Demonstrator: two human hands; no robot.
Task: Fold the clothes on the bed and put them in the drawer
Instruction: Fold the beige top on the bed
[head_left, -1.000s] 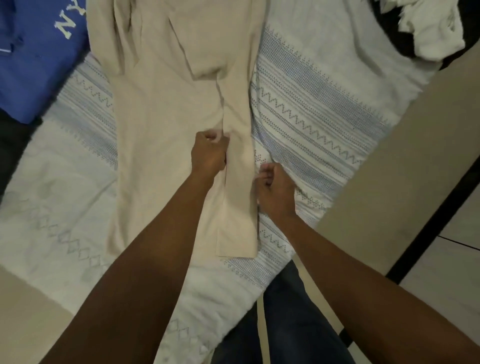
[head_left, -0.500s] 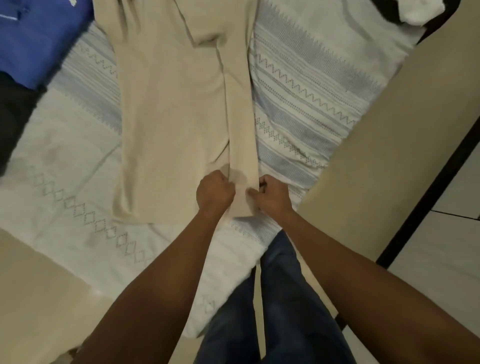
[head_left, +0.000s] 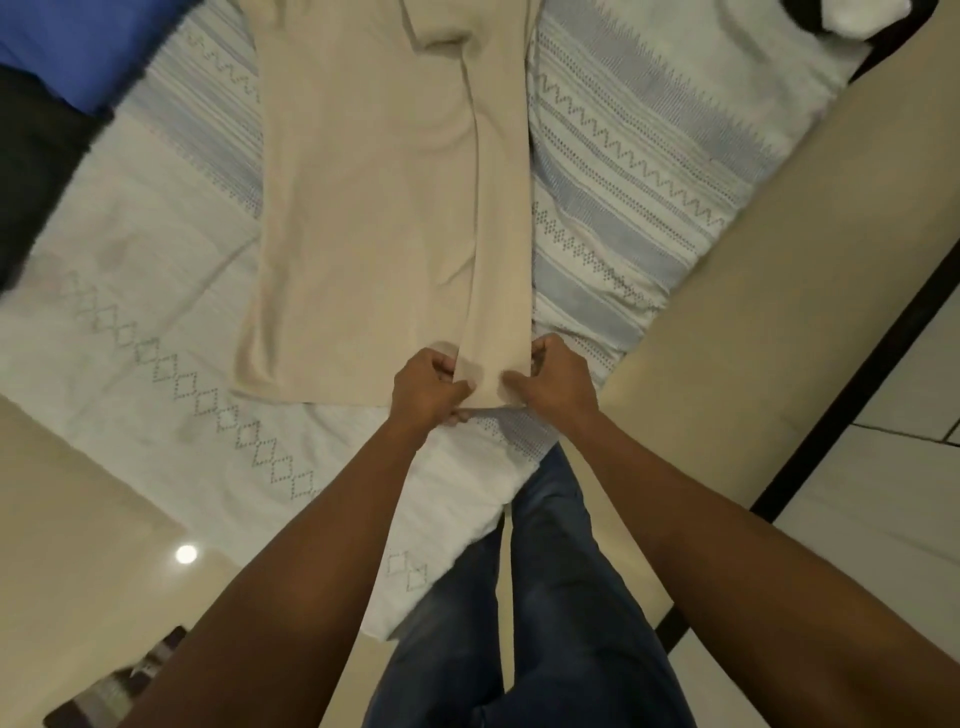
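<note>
A beige garment (head_left: 374, 208) lies flat on the bed's white and blue patterned cover (head_left: 623, 171), its right side folded inward as a long narrow strip. My left hand (head_left: 426, 389) pinches the bottom hem of that strip on its left. On the strip's right corner, my right hand (head_left: 558, 382) grips the same hem. Both hands sit close together at the garment's near edge. No drawer is in view.
A blue garment (head_left: 78, 47) and a dark one (head_left: 36, 166) lie at the far left of the bed. White and black clothes (head_left: 852, 21) are piled at the top right. A beige bed frame (head_left: 779, 270) runs along the right; my jeans-clad legs (head_left: 545, 597) stand at the bed's corner.
Both hands slid down the folded strip from its middle to the bottom hem and came closer together. The view shifted toward the bed's near corner.
</note>
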